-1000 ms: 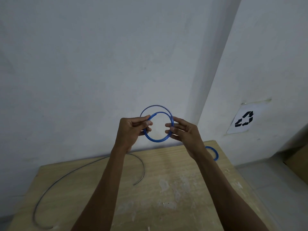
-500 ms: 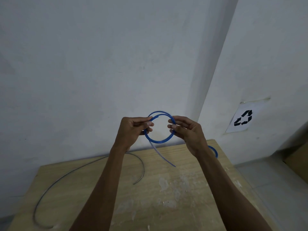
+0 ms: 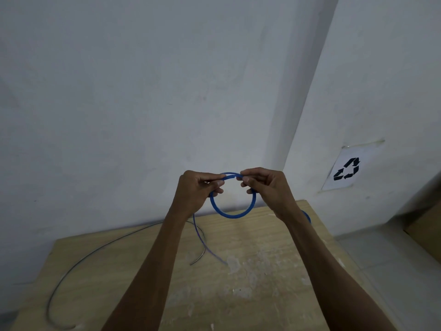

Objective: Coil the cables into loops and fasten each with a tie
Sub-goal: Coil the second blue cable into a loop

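A blue cable coil (image 3: 229, 213) hangs upright in the air above the far edge of the wooden table (image 3: 262, 271). My left hand (image 3: 195, 192) pinches the coil's upper left. My right hand (image 3: 265, 185) pinches its top right. A loose blue tail (image 3: 202, 242) drops from under my left hand down to the tabletop. A long dark grey cable (image 3: 95, 249) lies uncoiled in a wide arc on the table's left half. Behind my right wrist, part of a second blue coil (image 3: 307, 215) shows on the table. No tie is visible.
White walls stand close behind the table, meeting in a corner at the right. A paper with a recycling sign (image 3: 347, 169) is stuck on the right wall. A brown box (image 3: 427, 232) sits on the floor at the far right.
Both hands have risen to the top of the coil and come closer together. The loose blue tail now hangs longer, down to the table, left of where it was.
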`<state>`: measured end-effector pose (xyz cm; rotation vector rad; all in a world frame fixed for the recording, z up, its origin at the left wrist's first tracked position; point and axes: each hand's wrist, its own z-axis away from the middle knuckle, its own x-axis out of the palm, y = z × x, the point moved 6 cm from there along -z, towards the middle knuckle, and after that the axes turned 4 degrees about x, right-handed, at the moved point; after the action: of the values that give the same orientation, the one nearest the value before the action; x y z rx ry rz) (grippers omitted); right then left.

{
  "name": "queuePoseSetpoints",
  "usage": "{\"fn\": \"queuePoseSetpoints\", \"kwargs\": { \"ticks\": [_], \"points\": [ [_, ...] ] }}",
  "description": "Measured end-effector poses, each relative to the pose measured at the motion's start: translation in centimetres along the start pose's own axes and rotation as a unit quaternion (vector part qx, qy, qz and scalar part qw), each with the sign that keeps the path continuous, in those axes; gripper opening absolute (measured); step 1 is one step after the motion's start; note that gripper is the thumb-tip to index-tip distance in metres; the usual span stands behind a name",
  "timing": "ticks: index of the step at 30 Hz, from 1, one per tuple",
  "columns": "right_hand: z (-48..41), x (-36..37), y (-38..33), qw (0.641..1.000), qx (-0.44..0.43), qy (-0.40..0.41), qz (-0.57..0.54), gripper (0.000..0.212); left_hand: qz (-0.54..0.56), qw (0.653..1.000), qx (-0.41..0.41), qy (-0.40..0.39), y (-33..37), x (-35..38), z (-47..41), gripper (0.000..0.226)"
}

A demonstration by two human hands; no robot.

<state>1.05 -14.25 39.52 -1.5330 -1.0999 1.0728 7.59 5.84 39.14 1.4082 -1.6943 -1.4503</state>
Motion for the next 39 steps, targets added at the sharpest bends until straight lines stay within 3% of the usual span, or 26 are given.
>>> {"fn": "queuePoseSetpoints", "kwargs": {
  "ticks": [3, 7, 11, 19, 24, 29, 39],
  "points": [
    [0.0, 0.0, 0.0, 1.0, -0.013, 0.024, 0.011, 0.018, -0.035, 0.999, 0.031, 0.005, 0.3, 0.5, 0.1, 0.021],
    [0.0, 0.0, 0.3, 0.999, -0.009, 0.013, 0.029, 0.026, -0.174, 0.981, 0.085, 0.03, 1.2, 0.8, 0.2, 0.019],
    [-0.2, -0.2, 0.4, 0.999, 0.0, 0.01, 0.035, 0.017, -0.205, 0.972, 0.107, 0.047, 1.6, 0.9, 0.3, 0.014],
    [-0.2, -0.7, 0.8, 0.999, -0.008, 0.012, 0.044, 0.018, -0.2, 0.972, 0.117, 0.039, 2.0, 1.1, 0.2, 0.014],
    [-0.1, -0.8, 0.9, 0.998, -0.009, -0.004, 0.066, 0.013, -0.295, 0.936, 0.175, 0.076, 2.8, 1.5, 0.6, 0.019],
    [-0.1, -1.2, 0.5, 0.999, 0.001, -0.021, 0.04, 0.013, -0.084, 0.994, 0.023, -0.071, 1.4, 2.0, -0.1, 0.018],
    [0.2, -0.7, -0.1, 0.996, 0.01, -0.058, 0.064, 0.018, -0.027, 0.995, 0.03, -0.092, 1.1, 2.1, 0.2, 0.017]
  ]
}}
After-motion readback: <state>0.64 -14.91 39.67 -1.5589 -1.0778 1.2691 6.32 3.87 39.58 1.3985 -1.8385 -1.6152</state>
